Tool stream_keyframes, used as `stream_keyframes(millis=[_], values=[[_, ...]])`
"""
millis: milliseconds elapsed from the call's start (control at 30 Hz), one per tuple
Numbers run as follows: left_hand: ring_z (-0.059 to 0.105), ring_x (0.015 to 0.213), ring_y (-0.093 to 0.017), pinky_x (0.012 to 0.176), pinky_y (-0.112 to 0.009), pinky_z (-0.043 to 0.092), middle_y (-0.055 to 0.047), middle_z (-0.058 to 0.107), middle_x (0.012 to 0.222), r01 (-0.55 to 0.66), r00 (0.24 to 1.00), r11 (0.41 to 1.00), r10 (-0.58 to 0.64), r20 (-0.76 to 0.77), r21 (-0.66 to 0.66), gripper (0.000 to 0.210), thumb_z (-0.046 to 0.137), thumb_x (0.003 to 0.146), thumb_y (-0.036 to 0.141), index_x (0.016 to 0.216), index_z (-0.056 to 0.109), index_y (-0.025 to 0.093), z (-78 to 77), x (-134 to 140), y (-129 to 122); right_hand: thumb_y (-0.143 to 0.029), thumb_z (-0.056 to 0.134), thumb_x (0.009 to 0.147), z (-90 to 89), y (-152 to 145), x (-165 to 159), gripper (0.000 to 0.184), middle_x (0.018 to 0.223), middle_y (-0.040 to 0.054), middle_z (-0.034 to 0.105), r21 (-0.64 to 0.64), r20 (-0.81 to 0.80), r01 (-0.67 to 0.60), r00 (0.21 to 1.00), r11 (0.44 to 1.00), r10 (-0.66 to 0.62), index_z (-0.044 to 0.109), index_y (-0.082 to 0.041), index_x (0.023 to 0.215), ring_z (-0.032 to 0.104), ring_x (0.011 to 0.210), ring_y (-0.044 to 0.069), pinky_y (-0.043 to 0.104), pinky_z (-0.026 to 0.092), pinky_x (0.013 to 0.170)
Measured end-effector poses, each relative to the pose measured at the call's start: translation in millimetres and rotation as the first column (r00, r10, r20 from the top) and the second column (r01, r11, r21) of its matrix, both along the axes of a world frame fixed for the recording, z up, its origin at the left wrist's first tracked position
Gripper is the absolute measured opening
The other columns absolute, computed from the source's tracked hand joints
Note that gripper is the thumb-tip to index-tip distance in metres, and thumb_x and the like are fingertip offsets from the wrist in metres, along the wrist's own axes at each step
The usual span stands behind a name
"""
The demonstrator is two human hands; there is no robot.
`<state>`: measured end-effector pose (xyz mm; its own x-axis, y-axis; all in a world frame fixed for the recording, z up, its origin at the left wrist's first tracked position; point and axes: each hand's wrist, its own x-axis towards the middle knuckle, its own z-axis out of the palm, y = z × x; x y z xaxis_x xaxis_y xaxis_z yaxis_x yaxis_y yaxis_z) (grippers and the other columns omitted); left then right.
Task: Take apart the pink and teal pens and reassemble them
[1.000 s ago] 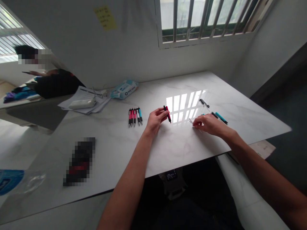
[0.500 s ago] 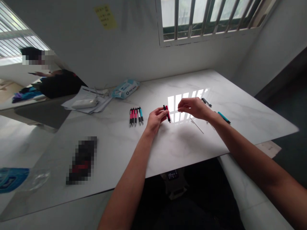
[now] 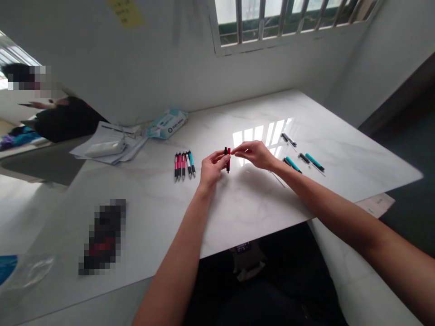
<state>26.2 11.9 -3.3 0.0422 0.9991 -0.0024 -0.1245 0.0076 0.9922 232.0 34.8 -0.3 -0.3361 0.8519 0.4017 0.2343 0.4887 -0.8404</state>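
Note:
Upright in my left hand [image 3: 211, 171] are a red pen barrel [image 3: 229, 151] and a black pen part [image 3: 225, 151], side by side between thumb and fingers. My right hand [image 3: 257, 155] has its fingertips pinched together at the upper end of the red barrel; anything tiny between them is too small to make out. To the left lies a row of several pens [image 3: 183, 166], red, white and teal. Right of my hands are teal barrels [image 3: 314, 161], black pen parts [image 3: 288, 139] and a thin refill [image 3: 278, 179], partly behind my right forearm.
A wipes packet [image 3: 168, 124] and papers [image 3: 102, 147] lie at the back left. A pixelated dark object [image 3: 103, 237] is at front left, beside a clear plastic bottle [image 3: 32, 271]. Another person [image 3: 64, 117] sits beyond the far left. The table's front edge runs under my forearms.
My right hand has moved left and down to the pen parts in my left hand. The view has shifted slightly, and more pen parts show at the right.

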Motion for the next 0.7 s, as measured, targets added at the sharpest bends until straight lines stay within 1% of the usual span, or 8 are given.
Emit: stream_keyframes(millis=[100, 200, 300, 433, 500, 600, 700], values=[[0.067, 0.075, -0.015, 0.079, -0.031, 0.056, -0.006, 0.078, 0.088, -0.014, 0.999, 0.999, 0.016, -0.035, 0.038, 0.053, 0.097, 0.065, 0.047, 0.106, 0.084, 0.017, -1.0, -1.6, 1.8, -0.047, 0.070, 0.097, -2.7, 2.7, 0.2, 0.029, 0.107, 0.0079, 0.080, 0.004, -0.028, -0.029, 0.999, 1.000, 0.029, 0.085, -0.023, 0.104, 0.074, 0.093, 0.021, 0.034, 0.059, 0.085], [0.067, 0.075, -0.016, 0.079, -0.032, 0.057, -0.006, 0.078, 0.088, -0.013, 0.998, 0.998, 0.017, -0.068, 0.059, 0.052, 0.096, 0.066, 0.048, 0.105, 0.084, 0.017, 0.8, -1.0, 0.6, -0.047, 0.067, 0.099, -5.4, 5.6, 0.8, 0.031, 0.098, 0.0062, 0.080, -0.046, -0.058, -0.013, 0.998, 0.999, 0.011, 0.082, -0.022, 0.109, 0.073, 0.088, 0.019, 0.035, 0.059, 0.084], [0.068, 0.079, -0.018, 0.079, -0.033, 0.057, -0.008, 0.079, 0.094, -0.001, 0.993, 0.997, 0.011, -0.115, 0.082, 0.050, 0.095, 0.067, 0.050, 0.104, 0.085, 0.018, 2.5, 0.7, -1.9, -0.045, 0.071, 0.096, -5.1, 6.0, 2.1, 0.030, 0.088, 0.0042, 0.078, -0.085, -0.090, 0.001, 0.996, 0.996, -0.009, 0.077, -0.020, 0.111, 0.072, 0.081, 0.018, 0.034, 0.059, 0.081], [0.069, 0.081, -0.020, 0.078, -0.032, 0.057, -0.008, 0.080, 0.097, 0.014, 0.986, 0.995, 0.003, -0.168, 0.097, 0.048, 0.093, 0.070, 0.050, 0.104, 0.085, 0.019, 1.0, 1.5, -2.7, -0.048, 0.081, 0.086, -1.7, 5.4, 4.0, 0.032, 0.087, 0.0040, 0.079, -0.101, -0.076, 0.003, 0.997, 0.995, -0.011, 0.076, -0.019, 0.100, 0.071, 0.079, 0.018, 0.031, 0.056, 0.075], [0.069, 0.079, -0.019, 0.075, -0.032, 0.056, -0.008, 0.081, 0.097, 0.017, 0.982, 0.995, 0.002, -0.190, 0.099, 0.047, 0.092, 0.070, 0.050, 0.105, 0.085, 0.019, -0.5, 1.6, -2.0, -0.049, 0.081, 0.087, -1.1, 6.3, 5.2, 0.031, 0.087, 0.0043, 0.079, -0.084, -0.047, 0.017, 0.999, 0.996, -0.021, 0.079, -0.019, 0.095, 0.072, 0.080, 0.019, 0.031, 0.056, 0.077], [0.068, 0.075, -0.018, 0.072, -0.030, 0.053, -0.007, 0.080, 0.094, 0.033, 0.978, 0.994, -0.010, -0.211, 0.107, 0.045, 0.092, 0.070, 0.049, 0.102, 0.085, 0.019, -2.0, 2.1, -0.8, -0.045, 0.079, 0.088, -2.3, 9.0, 6.6, 0.028, 0.092, 0.0061, 0.082, -0.070, -0.039, 0.042, 0.998, 0.997, -0.045, 0.083, -0.019, 0.097, 0.075, 0.087, 0.022, 0.034, 0.058, 0.084], [0.065, 0.071, -0.016, 0.068, -0.029, 0.050, -0.006, 0.079, 0.089, 0.061, 0.974, 0.991, -0.034, -0.223, 0.115, 0.041, 0.090, 0.071, 0.047, 0.101, 0.086, 0.019, -2.2, 2.4, -0.4, -0.044, 0.080, 0.087, -4.2, 10.6, 6.6, 0.027, 0.099, 0.0073, 0.083, -0.073, -0.057, 0.049, 0.997, 0.996, -0.053, 0.083, -0.020, 0.097, 0.077, 0.091, 0.023, 0.036, 0.060, 0.088]])
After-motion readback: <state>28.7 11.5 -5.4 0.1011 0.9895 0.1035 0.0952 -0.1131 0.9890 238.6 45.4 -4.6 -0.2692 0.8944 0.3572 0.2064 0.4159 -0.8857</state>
